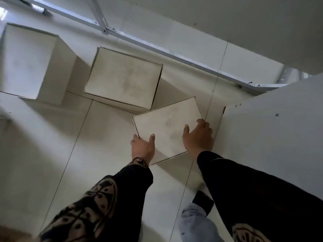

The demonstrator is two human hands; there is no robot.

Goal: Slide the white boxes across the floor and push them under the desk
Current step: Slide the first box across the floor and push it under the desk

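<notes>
Three white boxes lie on the pale tiled floor. The nearest white box (167,126) is turned at an angle in the middle. My left hand (143,147) grips its near left corner, thumb on the lid. My right hand (198,137) lies over its right edge, fingers spread on the lid. A second white box (122,77) sits just beyond, touching the nearest one's far left corner. A taller third white box (28,60) stands at the far left. The white desk (272,130) shows as a side panel at the right and a top above.
A metal frame bar (157,49) of the desk runs diagonally along the floor behind the boxes. My knee in blue jeans (195,222) rests on the floor at the bottom. Open tiles (52,137) stretch to the left of my arms.
</notes>
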